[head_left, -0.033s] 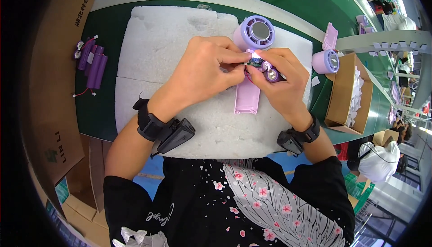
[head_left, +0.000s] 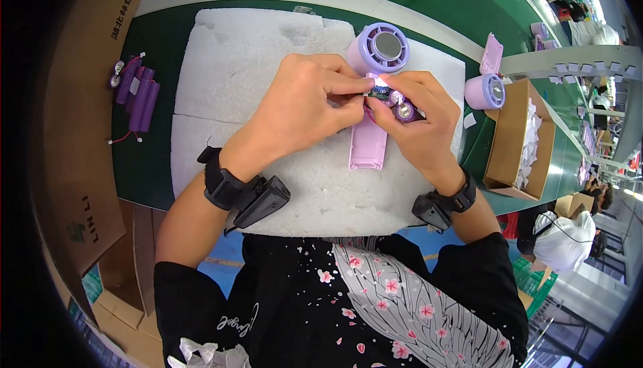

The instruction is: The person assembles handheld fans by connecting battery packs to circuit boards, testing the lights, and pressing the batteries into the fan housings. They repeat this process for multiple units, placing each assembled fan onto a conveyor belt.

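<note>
Pinching a tiny white piece (head_left: 366,94), the left hand (head_left: 305,100) worked beside a small green circuit board (head_left: 380,91) at the top of an open pink plastic handle shell (head_left: 368,148). The right hand (head_left: 425,116) curled round a shiny-ended purple cylindrical battery cell (head_left: 406,111), thumb and forefinger at the board. A lilac round fan head (head_left: 362,54) lay just beyond, on white foam (head_left: 248,66).

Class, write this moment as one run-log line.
left hand: at circuit board | right hand: holding battery cell | lilac fan head: on white foam pad | purple battery packs: on green table
</note>
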Tool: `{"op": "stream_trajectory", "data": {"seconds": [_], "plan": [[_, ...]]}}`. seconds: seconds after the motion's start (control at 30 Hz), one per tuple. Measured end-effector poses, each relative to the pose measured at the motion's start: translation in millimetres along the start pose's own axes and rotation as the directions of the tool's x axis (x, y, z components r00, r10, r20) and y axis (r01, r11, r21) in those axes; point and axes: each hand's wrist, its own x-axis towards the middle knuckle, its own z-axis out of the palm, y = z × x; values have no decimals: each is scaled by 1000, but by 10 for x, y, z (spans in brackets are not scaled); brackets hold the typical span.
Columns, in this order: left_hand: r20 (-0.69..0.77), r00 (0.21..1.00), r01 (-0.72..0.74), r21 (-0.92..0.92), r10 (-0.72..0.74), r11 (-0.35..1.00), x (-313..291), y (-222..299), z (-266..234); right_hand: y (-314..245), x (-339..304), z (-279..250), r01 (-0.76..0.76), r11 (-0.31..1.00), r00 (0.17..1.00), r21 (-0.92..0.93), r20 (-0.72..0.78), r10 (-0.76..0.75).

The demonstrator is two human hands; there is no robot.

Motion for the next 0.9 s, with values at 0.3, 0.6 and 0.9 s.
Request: {"op": "stream_trajectory", "data": {"seconds": [0.3, 0.6, 0.9], "plan": [[123, 972, 222, -208, -199, 953, -3, -16, -46, -34, 5, -14, -49, 999, 999, 22, 22, 49], [359, 868, 446, -263, -342, 856, 48, 18, -100, -112, -81, -68, -129, 992, 990, -7, 54, 129], [347, 881, 432, -312, -322, 846, 46, 2, -82, -146, -74, -55, -77, 995, 996, -69, 49, 81]]}}
